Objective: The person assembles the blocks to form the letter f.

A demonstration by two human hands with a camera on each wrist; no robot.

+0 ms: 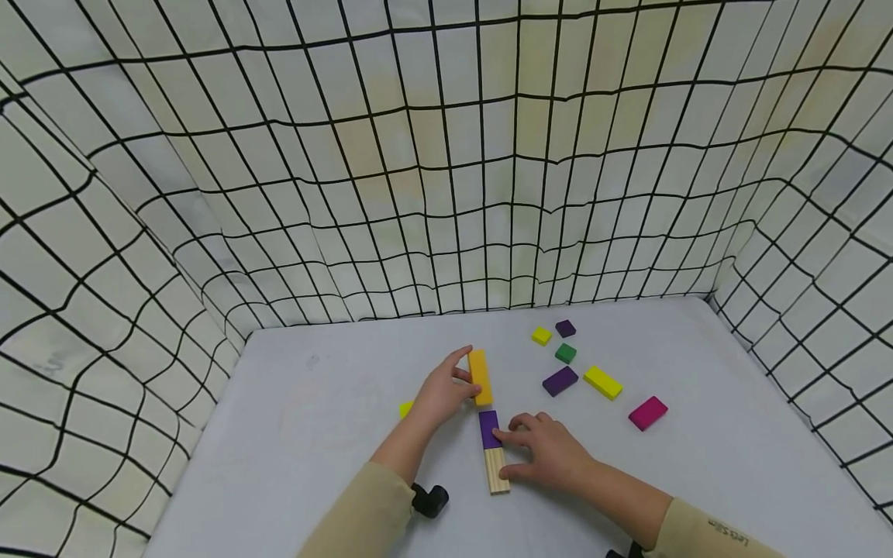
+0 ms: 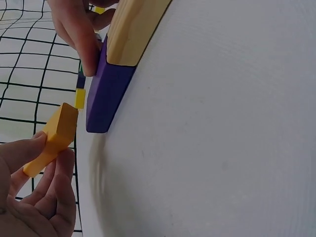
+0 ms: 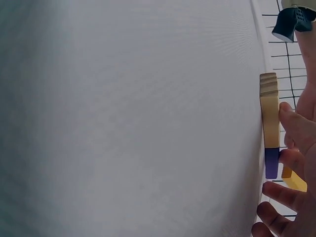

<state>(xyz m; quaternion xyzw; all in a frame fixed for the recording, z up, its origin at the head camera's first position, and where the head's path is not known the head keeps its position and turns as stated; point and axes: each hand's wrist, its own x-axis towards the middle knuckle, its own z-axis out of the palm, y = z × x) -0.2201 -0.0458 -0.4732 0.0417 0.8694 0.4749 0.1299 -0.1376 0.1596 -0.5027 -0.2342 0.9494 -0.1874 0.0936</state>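
My left hand point(image 1: 446, 391) pinches an orange block point(image 1: 480, 378) between thumb and fingers. In the left wrist view that block point(image 2: 58, 131) is held tilted, apart from the purple one. A short purple block point(image 1: 490, 429) and a plain wooden block point(image 1: 497, 471) lie end to end in a row, just nearer to me than the orange one. My right hand point(image 1: 551, 453) is at the row's right side, index fingertip at the purple block and thumb at the wooden block. Its other fingers extend beside the row in the right wrist view.
A yellow block point(image 1: 406, 408) is partly hidden behind my left wrist. To the right lie a purple block point(image 1: 560, 380), a yellow block point(image 1: 603, 382) and a pink block point(image 1: 648, 413). Farther back sit small yellow point(image 1: 541, 335), green point(image 1: 566, 353) and dark purple point(image 1: 566, 328) pieces. Black netting point(image 1: 481, 186) borders the table.
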